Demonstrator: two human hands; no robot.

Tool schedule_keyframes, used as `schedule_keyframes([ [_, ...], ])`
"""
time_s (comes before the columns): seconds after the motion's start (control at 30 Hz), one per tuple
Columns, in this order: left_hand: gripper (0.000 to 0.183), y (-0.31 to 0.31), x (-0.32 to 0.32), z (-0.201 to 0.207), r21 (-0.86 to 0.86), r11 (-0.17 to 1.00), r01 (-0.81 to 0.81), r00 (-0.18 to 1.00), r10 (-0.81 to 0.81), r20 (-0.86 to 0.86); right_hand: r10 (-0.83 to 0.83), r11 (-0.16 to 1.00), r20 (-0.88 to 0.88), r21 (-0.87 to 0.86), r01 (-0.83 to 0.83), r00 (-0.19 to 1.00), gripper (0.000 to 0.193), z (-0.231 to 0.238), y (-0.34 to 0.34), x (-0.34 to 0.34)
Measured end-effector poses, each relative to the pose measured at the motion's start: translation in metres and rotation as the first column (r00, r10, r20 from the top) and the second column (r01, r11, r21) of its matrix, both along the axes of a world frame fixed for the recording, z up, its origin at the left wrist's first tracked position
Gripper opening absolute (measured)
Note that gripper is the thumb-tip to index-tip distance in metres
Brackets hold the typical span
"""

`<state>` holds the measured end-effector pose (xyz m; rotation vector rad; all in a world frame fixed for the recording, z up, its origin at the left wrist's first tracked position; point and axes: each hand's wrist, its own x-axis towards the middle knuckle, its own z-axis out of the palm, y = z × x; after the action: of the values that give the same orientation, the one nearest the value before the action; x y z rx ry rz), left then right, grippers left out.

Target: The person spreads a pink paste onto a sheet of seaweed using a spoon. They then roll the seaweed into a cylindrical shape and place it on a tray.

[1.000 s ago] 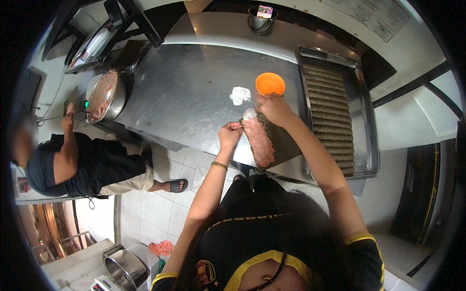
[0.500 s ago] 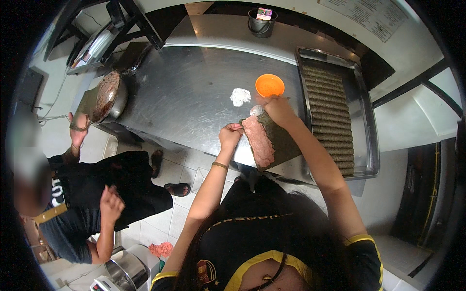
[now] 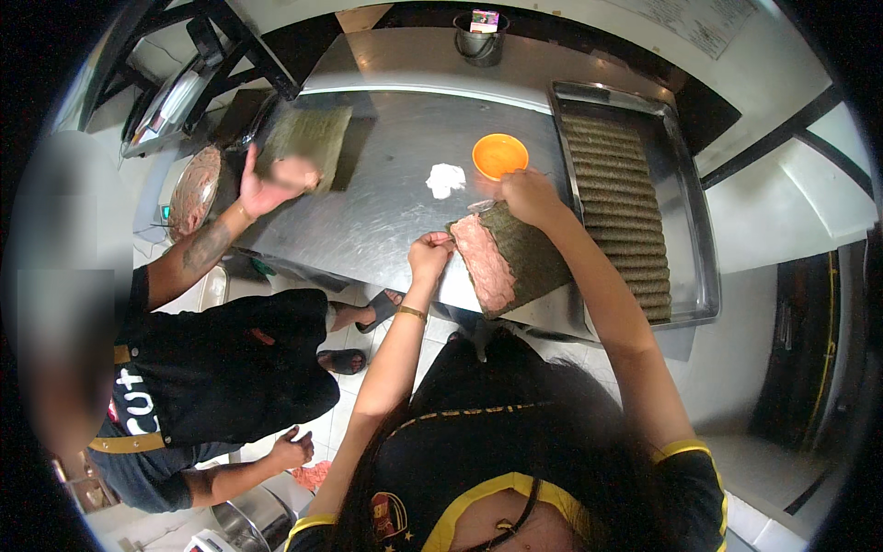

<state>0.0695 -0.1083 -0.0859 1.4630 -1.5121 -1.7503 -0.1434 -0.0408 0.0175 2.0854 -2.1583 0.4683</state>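
Observation:
A dark green seaweed sheet lies on the steel table in front of me, with a band of pink meat paste spread along its left side. My left hand is closed in a pinch on the sheet's left corner. My right hand grips a metal spoon, whose bowl rests over the sheet's far edge, beside the paste. Just beyond that hand sits an orange bowl. A crumpled white cloth or tissue lies left of the bowl.
A metal tray at right holds several seaweed rolls in a row. On the left a co-worker's hand is at another seaweed sheet, near a bowl of paste. A dark bucket stands at the back.
The co-worker has leaned in and brought a seaweed sheet from beside the paste bowl over the table's left end. My hands stay nearly in place; the spoon bowl has tilted slightly.

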Motion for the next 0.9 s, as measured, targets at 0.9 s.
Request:
schedule_keyframes([
  [0.9, 0.013, -0.004, -0.004, -0.005, 0.027, 0.999, -0.037, 0.999, 0.038, -0.031, -0.279, 0.944, 0.279, 0.256, 0.209, 0.919, 0.033, -0.055, 0.099, 0.045],
])
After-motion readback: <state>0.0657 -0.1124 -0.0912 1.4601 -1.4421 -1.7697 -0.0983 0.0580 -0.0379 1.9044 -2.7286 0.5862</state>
